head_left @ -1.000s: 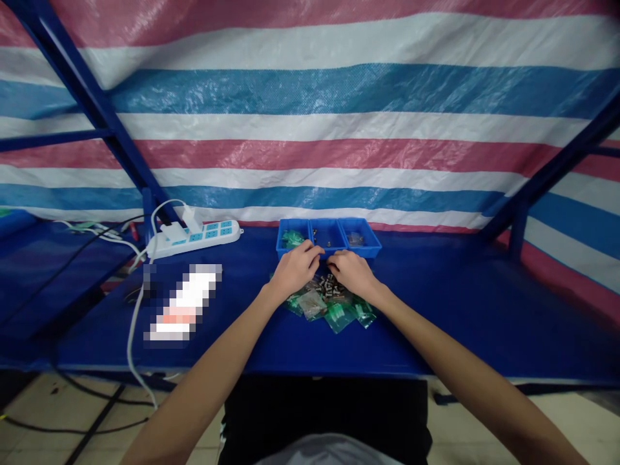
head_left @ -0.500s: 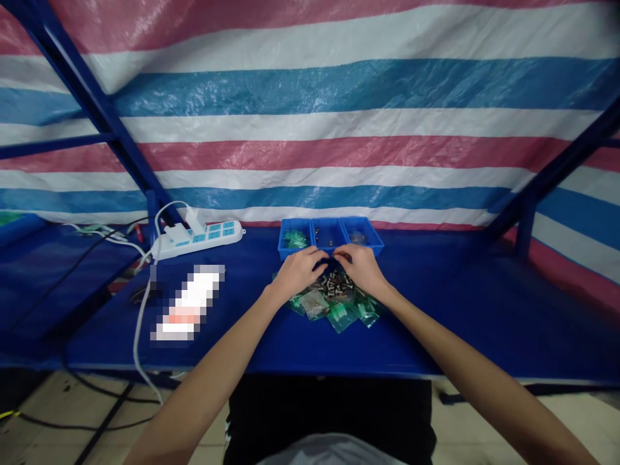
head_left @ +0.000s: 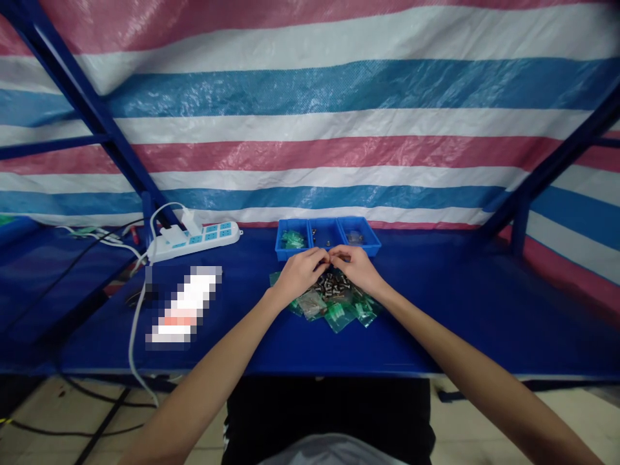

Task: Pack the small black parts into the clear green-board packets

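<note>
My left hand (head_left: 305, 269) and my right hand (head_left: 356, 263) meet fingertip to fingertip above a pile of small metal screws (head_left: 333, 284). Both are pinched closed; whatever sits between the fingers is too small to make out. Small clear plastic bags (head_left: 341, 314) with green contents lie around the near side of the pile, along with a bag of greyish pieces (head_left: 311, 302). Just beyond my fingers stands a blue three-compartment tray (head_left: 279, 247). Green packets (head_left: 293, 239) fill part of its left compartment, a few small parts lie in the middle one, and clear-looking small pieces (head_left: 356, 237) in the right.
A white power strip (head_left: 196, 240) with plugs and a white cable (head_left: 133, 336) occupies the left of the blue table (head_left: 460, 303). A pixelated white item (head_left: 186, 303) lies nearer. Blue frame posts (head_left: 518, 223) and a striped sheet (head_left: 314, 155) stand behind.
My right hand's fingertips have come left to meet my left hand's, closing the small gap between them. The whole view has shifted slightly; tray and bags stay in place.
</note>
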Tool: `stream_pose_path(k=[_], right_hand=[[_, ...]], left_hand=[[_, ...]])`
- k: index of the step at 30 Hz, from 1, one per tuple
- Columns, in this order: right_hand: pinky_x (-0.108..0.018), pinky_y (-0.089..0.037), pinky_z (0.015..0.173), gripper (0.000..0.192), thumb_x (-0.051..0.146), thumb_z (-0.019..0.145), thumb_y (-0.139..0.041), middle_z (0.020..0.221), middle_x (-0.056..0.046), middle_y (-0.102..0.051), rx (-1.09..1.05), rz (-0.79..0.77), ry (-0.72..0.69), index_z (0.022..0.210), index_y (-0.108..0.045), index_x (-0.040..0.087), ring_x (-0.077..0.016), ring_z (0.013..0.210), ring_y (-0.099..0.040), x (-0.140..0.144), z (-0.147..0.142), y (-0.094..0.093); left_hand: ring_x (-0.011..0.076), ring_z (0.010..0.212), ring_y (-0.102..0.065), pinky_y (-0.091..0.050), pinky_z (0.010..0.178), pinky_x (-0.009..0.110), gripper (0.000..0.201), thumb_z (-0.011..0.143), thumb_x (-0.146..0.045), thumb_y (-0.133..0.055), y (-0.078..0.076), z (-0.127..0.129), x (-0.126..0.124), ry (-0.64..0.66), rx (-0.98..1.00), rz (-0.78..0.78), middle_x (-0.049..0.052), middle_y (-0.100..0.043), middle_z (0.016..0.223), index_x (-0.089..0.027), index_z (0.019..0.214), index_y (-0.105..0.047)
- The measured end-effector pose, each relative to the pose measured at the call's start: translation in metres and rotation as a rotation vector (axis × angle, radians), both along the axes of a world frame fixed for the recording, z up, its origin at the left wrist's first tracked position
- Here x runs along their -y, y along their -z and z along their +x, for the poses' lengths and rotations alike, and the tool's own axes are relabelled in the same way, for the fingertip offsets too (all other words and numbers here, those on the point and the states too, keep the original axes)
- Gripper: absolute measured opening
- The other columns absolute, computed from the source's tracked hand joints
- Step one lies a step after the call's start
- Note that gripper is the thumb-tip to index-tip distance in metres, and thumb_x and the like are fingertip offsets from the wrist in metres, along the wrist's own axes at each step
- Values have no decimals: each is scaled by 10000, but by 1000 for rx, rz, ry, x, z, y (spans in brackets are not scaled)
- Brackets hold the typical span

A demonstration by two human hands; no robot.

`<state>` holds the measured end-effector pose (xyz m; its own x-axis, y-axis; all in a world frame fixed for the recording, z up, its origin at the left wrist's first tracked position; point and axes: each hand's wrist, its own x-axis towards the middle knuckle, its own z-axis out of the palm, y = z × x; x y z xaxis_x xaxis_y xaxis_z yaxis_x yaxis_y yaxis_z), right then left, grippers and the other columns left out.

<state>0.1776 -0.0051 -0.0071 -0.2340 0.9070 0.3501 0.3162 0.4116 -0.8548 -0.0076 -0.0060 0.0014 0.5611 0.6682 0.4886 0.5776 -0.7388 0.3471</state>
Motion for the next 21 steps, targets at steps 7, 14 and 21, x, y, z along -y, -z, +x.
stream_pose_path(k=[7, 14, 21], right_hand=[[-295, -474, 732, 209, 179, 894, -515, 870, -41, -757, 269, 147, 72, 942, -718, 183, -202, 800, -687, 6, 0, -4], [-282, -493, 759, 134, 161, 873, -587, 843, -31, -750, 231, 144, 74, 943, -698, 185, -187, 794, -698, 5, -1, -1], [-278, -463, 749, 120, 235, 922, -591, 870, -44, -745, 311, 267, 81, 904, -701, 192, -195, 801, -682, 5, 2, -3]], left_hand=[[170, 841, -678, -519, 768, 279, 108, 942, -192, -589, 4, 2, -4, -19, 153, -52, 20, -703, 933, -203, 1045, -619], [184, 862, -700, -552, 786, 305, 105, 920, -175, -612, 3, 4, -6, -24, 283, -109, 30, -738, 935, -200, 982, -693], [170, 796, -687, -545, 699, 281, 103, 909, -211, -634, -3, 5, -4, -49, 379, -209, 19, -735, 895, -212, 957, -725]])
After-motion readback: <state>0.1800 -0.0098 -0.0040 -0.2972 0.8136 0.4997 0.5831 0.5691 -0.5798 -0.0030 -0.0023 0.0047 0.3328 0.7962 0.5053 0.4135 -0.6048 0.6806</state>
